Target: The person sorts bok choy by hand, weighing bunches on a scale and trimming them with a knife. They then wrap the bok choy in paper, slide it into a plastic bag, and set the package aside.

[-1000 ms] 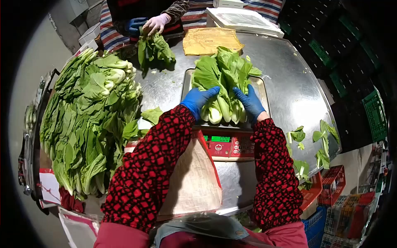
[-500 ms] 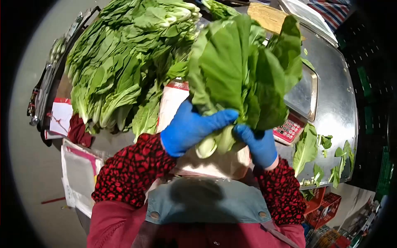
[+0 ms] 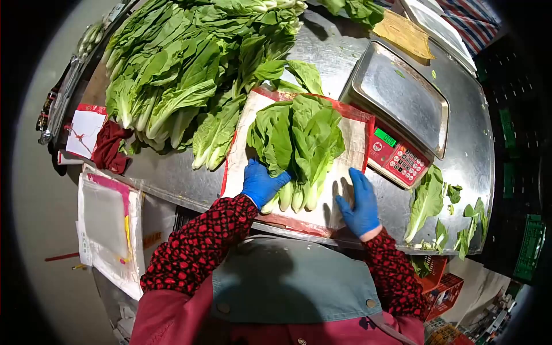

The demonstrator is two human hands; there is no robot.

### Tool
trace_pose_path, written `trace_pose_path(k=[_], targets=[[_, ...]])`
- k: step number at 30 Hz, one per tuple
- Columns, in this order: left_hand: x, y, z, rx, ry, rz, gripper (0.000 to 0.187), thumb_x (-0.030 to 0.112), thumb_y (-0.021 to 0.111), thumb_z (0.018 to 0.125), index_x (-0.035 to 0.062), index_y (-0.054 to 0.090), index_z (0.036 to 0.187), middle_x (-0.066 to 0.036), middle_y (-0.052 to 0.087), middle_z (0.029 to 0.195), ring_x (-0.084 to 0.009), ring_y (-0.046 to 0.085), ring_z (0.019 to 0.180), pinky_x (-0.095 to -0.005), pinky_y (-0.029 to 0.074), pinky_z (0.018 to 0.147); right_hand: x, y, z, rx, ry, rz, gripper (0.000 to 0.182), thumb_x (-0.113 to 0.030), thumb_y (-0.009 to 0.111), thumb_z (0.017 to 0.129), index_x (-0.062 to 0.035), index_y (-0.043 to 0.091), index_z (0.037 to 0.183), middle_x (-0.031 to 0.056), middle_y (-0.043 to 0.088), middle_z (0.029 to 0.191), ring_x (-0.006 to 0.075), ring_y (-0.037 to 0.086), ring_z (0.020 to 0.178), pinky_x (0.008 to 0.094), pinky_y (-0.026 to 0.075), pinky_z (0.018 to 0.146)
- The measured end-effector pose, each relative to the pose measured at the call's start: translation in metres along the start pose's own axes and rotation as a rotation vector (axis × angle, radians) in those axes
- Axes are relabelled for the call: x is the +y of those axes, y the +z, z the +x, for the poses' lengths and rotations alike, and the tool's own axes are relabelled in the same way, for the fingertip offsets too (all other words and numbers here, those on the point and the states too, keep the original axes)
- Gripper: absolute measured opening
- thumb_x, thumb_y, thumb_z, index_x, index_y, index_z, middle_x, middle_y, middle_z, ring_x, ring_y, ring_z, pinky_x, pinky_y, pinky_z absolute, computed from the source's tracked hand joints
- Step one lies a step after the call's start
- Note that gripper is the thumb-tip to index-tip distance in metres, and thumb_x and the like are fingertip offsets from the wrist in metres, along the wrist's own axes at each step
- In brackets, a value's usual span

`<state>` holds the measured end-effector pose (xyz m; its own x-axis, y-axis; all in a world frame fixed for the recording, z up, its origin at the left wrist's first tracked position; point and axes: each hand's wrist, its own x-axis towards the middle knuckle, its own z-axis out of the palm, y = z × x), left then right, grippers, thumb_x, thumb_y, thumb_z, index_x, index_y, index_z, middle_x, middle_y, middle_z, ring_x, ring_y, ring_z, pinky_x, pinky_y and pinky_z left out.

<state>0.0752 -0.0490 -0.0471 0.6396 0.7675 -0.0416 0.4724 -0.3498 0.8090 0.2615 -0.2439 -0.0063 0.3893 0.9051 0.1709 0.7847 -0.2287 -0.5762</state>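
A bunch of leafy greens [image 3: 299, 144] lies on a white sheet with red edges [image 3: 353, 135], its pale stems toward my body. My left hand [image 3: 263, 183], in a blue glove, rests against the left side of the stems; its fingertips are partly under the leaves, and whether they grip is unclear. Just right of the stems, my right hand [image 3: 359, 202], also gloved in blue, is spread above the sheet and holds nothing. A large pile of similar greens [image 3: 190, 69] fills the table's left side. One loose bunch [image 3: 217, 135] lies beside the sheet.
A red scale [image 3: 397, 158] with a lit green display and a metal tray [image 3: 402, 92] stands right of the sheet. Loose leaves [image 3: 425, 204] lie at the metal table's right. A dark red cloth [image 3: 112, 146] is at the left edge, with stacked plastic bags [image 3: 109, 218] below.
The held greens have come down onto the sheet. My right hand has let go and moved off to the right, its fingers opened. My left hand is lower, beside the stems.
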Motion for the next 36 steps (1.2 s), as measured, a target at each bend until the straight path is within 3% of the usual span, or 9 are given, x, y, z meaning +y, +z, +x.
trace_pose_path(k=[5,11,16,19,22,26,29,31,36], targets=[[-0.006,0.001,0.009,-0.022,-0.026,0.018,0.063,0.051,0.072,0.067,0.0037,0.062,0.107,-0.021,0.060,0.108,-0.0372,0.054,0.100,-0.0426,0.041,0.089,0.043,-0.019,-0.009,-0.063,-0.339,-0.688,0.039,-0.014,0.058,0.077,-0.0275,0.058,0.114,0.0078,0.043,0.136,0.0347,0.040,0.121,0.0482,0.033,0.097],[-0.023,-0.004,0.025,-0.127,0.022,0.055,0.065,0.051,0.072,0.067,0.0042,0.061,0.110,-0.024,0.058,0.109,-0.0375,0.055,0.101,-0.0417,0.044,0.089,0.009,-0.026,0.029,-0.126,-0.613,-0.429,0.007,-0.016,0.060,0.069,-0.0153,0.055,0.074,0.0033,0.058,0.112,0.0277,0.048,0.117,0.0542,0.032,0.099],[0.000,-0.006,0.048,-0.649,0.068,0.258,0.059,0.045,0.069,0.068,0.0053,0.060,0.110,-0.021,0.063,0.099,-0.0418,0.060,0.090,-0.0435,0.051,0.076,-0.080,-0.027,0.050,-0.079,-0.873,-0.268,0.010,-0.019,0.060,0.068,-0.0140,0.054,0.074,0.0047,0.059,0.102,0.0272,0.054,0.103,0.0499,0.042,0.093],[-0.003,0.024,0.048,-0.790,0.486,0.257,0.062,0.041,0.069,0.068,0.0148,0.051,0.120,-0.021,0.053,0.116,-0.0410,0.052,0.107,-0.0495,0.044,0.087,-0.086,-0.005,0.057,-0.050,-0.840,-0.219,0.012,-0.019,0.060,0.068,-0.0133,0.055,0.078,0.0064,0.057,0.098,0.0279,0.054,0.102,0.0479,0.044,0.090],[-0.008,0.045,0.040,-0.867,0.181,0.001,0.058,0.031,0.068,0.072,0.0133,0.048,0.125,-0.017,0.050,0.123,-0.0338,0.049,0.113,-0.0447,0.041,0.094,-0.062,0.018,0.057,-0.185,-0.618,-0.067,0.016,-0.017,0.063,0.071,-0.0118,0.055,0.084,0.0073,0.056,0.096,0.0280,0.056,0.089,0.0408,0.047,0.073],[-0.003,0.021,0.059,-0.995,0.405,-0.603,0.055,0.008,0.064,0.080,-0.0001,0.043,0.130,-0.013,0.050,0.128,-0.0199,0.047,0.117,-0.0334,0.036,0.101,-0.045,0.027,0.061,-0.263,-0.332,0.028,0.012,-0.019,0.062,0.079,-0.0089,0.057,0.084,0.0112,0.058,0.084,0.0334,0.058,0.075,0.0432,0.046,0.061],[-0.005,-0.030,0.071,-0.559,-0.065,-0.185,0.040,0.009,0.058,0.083,-0.0028,0.052,0.121,-0.013,0.059,0.112,-0.0185,0.055,0.105,-0.0311,0.044,0.092,-0.025,0.044,0.073,-0.385,-0.222,-0.074,0.016,-0.024,0.059,0.083,-0.0079,0.059,0.082,0.0126,0.060,0.080,0.0345,0.058,0.073,0.0437,0.046,0.061],[0.035,-0.071,0.057,-0.151,0.302,0.060,0.034,0.015,0.059,0.084,-0.0027,0.056,0.113,-0.018,0.059,0.110,-0.0295,0.057,0.102,-0.0359,0.045,0.089,-0.020,0.048,0.086,-0.495,-0.168,-0.105,0.019,-0.029,0.056,0.084,-0.0108,0.062,0.087,0.0127,0.061,0.085,0.0334,0.060,0.079,0.0442,0.047,0.066],[0.077,-0.043,-0.019,-0.470,0.672,0.697,0.071,0.035,0.076,0.064,0.0002,0.048,0.119,-0.015,0.053,0.109,-0.0323,0.051,0.103,-0.0446,0.042,0.085,-0.013,0.055,0.105,-0.666,-0.111,-0.126,0.024,-0.034,0.061,0.080,-0.0115,0.064,0.087,0.0125,0.061,0.087,0.0330,0.059,0.086,0.0432,0.048,0.070]])
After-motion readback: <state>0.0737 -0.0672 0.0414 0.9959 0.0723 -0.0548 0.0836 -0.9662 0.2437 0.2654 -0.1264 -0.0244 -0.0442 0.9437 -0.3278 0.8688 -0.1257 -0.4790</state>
